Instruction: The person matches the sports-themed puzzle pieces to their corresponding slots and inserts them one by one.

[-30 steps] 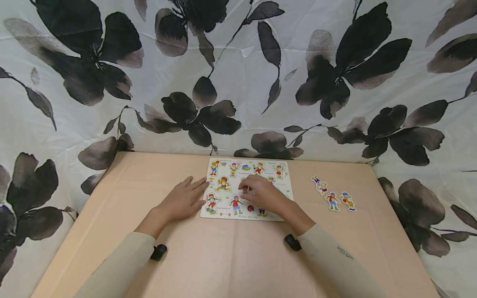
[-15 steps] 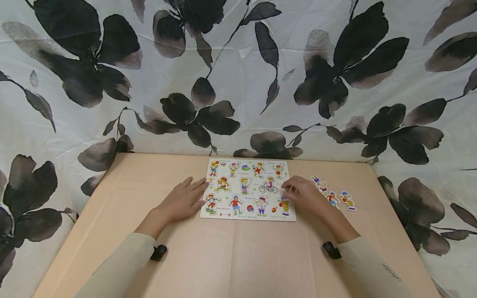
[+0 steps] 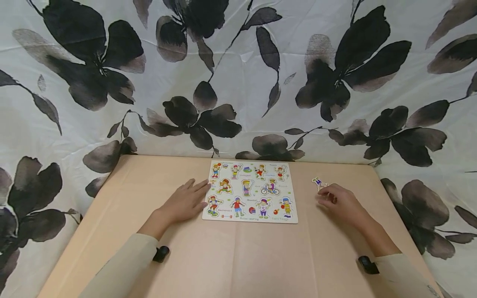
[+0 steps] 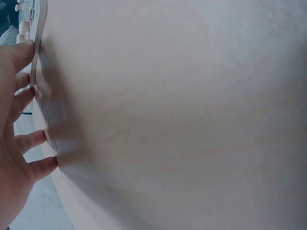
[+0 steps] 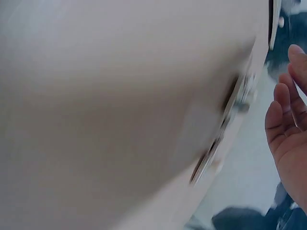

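fingers (image 4: 31, 141) of the left hand (image 3: 184, 201) lie spread wide against the left edge of a white board (image 3: 293, 209), captioned "skateboard" and "roller-skating" among blurrier words. the board sits flat by the far edge of a peach table (image 3: 261, 256); creased white cloth (image 3: 253, 66) with black flowers hangs behind. relaxed, slightly bent, the right hand (image 3: 337, 201) hovers over thin, white-rimmed figure cut-outs (image 3: 317, 182) toward the table's far right corner.

A white board (image 3: 236, 189) with colourful figures (image 3: 247, 187) lies flat, left of a partly hidden figure piece (image 3: 317, 182).
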Demonstrator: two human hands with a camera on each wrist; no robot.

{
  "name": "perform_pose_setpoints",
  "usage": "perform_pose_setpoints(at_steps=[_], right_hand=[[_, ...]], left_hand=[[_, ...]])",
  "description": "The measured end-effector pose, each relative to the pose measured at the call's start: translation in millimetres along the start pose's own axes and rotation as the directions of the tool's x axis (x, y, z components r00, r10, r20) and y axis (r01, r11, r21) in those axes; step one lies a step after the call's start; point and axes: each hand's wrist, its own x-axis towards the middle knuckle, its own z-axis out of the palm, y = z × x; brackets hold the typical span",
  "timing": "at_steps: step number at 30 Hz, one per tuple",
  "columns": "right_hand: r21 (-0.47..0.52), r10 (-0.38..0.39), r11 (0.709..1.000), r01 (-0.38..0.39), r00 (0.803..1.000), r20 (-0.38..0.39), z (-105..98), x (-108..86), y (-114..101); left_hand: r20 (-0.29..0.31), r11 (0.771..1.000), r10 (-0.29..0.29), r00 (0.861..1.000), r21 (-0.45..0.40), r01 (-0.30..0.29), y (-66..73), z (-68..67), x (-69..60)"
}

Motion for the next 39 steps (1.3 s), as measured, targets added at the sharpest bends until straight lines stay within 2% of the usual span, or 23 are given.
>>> perform_pose_setpoints(at_steps=[3, 7, 14, 19, 28, 34, 39], right_hand=[[0.001, 0.027, 1.0, -0.027, 1.0, -0.016, -9.9, -6.8, 12.2], [-0.007, 0.098, 0.995, -0.098, 0.995, 0.014, -16.7, -11.2, 24.5], [-0.032, 0.147, 0.989, -0.145, 0.986, 0.085, -13.5, -16.5, 37.0], [-0.042, 0.164, 0.986, -0.16, 0.982, 0.097, -11.5, -17.2, 39.2], [-0.056, 0.167, 0.985, -0.163, 0.982, 0.091, -13.0, -13.2, 36.7], [-0.036, 0.168, 0.986, -0.165, 0.981, 0.094, -16.2, -7.8, 19.7], [-0.019, 0.155, 0.988, -0.154, 0.984, 0.082, -10.9, -1.1, 3.5]], left_hand=[[0.003, 1.0, -0.007, 1.0, 0.003, 0.007, 0.5, -0.2, 0.0], [0.007, 1.0, -0.016, 1.0, -0.001, 0.016, 1.2, -1.2, -0.1], [0.013, 1.0, -0.009, 1.0, -0.012, 0.01, 2.9, -1.1, -0.7], [0.012, 1.0, -0.01, 1.0, -0.021, 0.011, 3.1, -0.4, -1.0], [0.017, 1.0, -0.023, 1.0, -0.01, 0.023, -1.3, 2.0, 2.1], [0.013, 1.0, -0.022, 1.0, -0.009, 0.022, -0.9, 1.3, 1.4], [0.01, 1.0, -0.02, 1.0, -0.008, 0.021, -2.1, 2.2, 1.0]])
